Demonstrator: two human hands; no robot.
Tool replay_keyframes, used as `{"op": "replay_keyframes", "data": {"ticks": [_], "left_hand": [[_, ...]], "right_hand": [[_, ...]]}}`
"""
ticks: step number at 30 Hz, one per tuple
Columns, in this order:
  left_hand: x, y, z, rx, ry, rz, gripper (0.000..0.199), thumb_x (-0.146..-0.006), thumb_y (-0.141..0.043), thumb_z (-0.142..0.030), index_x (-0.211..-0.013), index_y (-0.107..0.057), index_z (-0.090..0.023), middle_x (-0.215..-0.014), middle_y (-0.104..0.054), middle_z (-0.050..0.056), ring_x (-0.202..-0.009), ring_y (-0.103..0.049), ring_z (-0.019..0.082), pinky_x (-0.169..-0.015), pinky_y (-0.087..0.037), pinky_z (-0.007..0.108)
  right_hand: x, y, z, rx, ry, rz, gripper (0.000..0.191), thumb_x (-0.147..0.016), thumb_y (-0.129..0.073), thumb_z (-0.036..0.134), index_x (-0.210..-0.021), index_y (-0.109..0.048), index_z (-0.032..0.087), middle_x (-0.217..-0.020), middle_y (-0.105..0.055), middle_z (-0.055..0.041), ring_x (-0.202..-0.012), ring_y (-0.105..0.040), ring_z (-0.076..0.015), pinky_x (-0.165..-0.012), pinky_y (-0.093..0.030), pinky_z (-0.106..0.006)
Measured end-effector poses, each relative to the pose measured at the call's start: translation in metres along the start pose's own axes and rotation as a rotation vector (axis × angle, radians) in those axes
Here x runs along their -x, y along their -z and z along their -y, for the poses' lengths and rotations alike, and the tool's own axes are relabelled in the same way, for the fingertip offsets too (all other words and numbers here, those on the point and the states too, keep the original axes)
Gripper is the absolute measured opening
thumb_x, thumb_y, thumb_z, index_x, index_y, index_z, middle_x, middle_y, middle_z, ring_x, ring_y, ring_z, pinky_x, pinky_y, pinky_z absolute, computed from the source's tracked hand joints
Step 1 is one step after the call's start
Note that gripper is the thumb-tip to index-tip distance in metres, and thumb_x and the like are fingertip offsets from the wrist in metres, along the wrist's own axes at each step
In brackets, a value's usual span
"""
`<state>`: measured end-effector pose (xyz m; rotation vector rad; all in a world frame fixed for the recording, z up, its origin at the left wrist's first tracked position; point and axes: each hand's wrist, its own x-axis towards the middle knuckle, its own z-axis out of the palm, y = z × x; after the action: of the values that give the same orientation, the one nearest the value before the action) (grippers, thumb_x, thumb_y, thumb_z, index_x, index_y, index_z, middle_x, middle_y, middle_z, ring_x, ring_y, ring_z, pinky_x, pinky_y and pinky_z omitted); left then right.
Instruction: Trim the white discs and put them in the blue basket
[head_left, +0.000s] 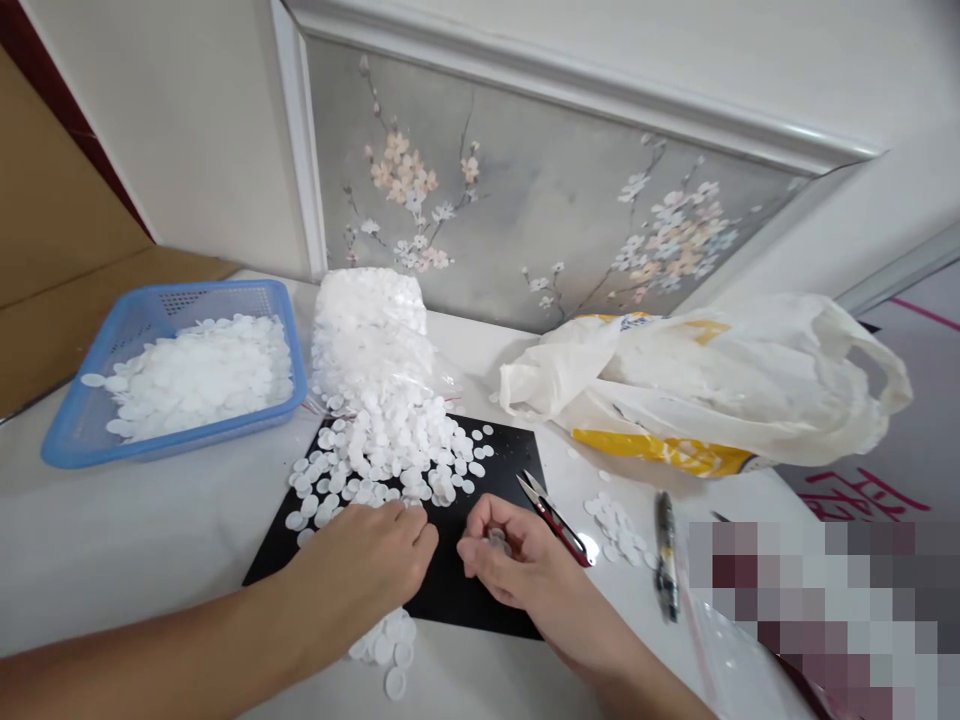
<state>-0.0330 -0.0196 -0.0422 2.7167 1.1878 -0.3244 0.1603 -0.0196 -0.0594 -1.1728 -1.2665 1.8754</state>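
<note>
Many small round white plastic discs (390,440) lie heaped over a black mat (480,600), spilling from a clear plastic bag (371,320) behind it. My left hand (375,550) is closed at the front of this heap, back of the hand up; its fingertips are hidden, so what it pinches cannot be made out. Just to its right, my right hand (510,560) curls over the mat, with a few white discs (497,540) showing inside its fingers. Thread snips (555,520) with red handles lie beside the right hand. More loose discs (386,640) lie below my left wrist.
A blue basket (300,380) of white discs stands at the left. At the right are a white and yellow carrier bag (712,390), a small group of discs (619,525), a pen (666,560) and a clear bag (735,650). A floral panel (540,180) borders the back.
</note>
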Motion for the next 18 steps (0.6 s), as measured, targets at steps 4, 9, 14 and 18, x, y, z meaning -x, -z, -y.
{"op": "replay_keyframes", "data": {"ticks": [4, 9, 14, 18], "left_hand": [[-0.006, -0.006, 0.012, 0.388, 0.169, -0.18, 0.017, -0.079, -0.049, -0.006, -0.072, -0.055, -0.02, -0.073, -0.058, 0.002, -0.064, -0.051, 0.016, -0.054, -0.027, 0.026], [-0.008, 0.008, 0.022, 0.938, 0.372, -0.176, 0.024, -0.087, -0.049, -0.039, -0.075, -0.059, -0.021, -0.054, -0.041, -0.006, -0.048, -0.033, 0.011, -0.045, -0.023, 0.023], [-0.008, 0.011, 0.015, 1.216, 0.4, -0.133, 0.025, -0.083, -0.054, -0.042, -0.074, -0.059, -0.019, -0.056, -0.035, -0.007, -0.051, -0.027, 0.01, -0.045, -0.021, 0.023], [-0.007, 0.01, 0.01, 1.249, 0.363, -0.123, 0.023, -0.083, -0.055, -0.038, -0.07, -0.058, -0.019, -0.057, -0.038, -0.006, -0.055, -0.03, 0.011, -0.048, -0.022, 0.022]], "right_hand": [[0.001, -0.001, -0.006, 0.119, 0.083, -0.022, 0.033, -0.087, -0.058, 0.052, -0.087, -0.05, 0.02, -0.067, -0.055, 0.0032, -0.048, -0.034, -0.0073, -0.047, -0.025, -0.022], [0.0, -0.006, -0.004, 0.258, 0.112, -0.153, 0.037, -0.085, -0.06, 0.054, -0.096, -0.059, 0.019, -0.067, -0.052, 0.003, -0.053, -0.036, -0.0093, -0.048, -0.027, -0.023], [-0.003, -0.014, -0.005, 0.051, 0.048, -0.038, 0.04, -0.082, -0.062, 0.058, -0.083, -0.054, 0.018, -0.063, -0.055, 0.0036, -0.043, -0.027, -0.0051, -0.041, -0.018, -0.022], [-0.005, -0.02, -0.006, -0.105, -0.007, 0.028, 0.039, -0.077, -0.07, 0.051, -0.077, -0.05, 0.018, -0.063, -0.061, 0.0022, -0.039, -0.023, -0.0022, -0.04, -0.013, -0.021]]}}
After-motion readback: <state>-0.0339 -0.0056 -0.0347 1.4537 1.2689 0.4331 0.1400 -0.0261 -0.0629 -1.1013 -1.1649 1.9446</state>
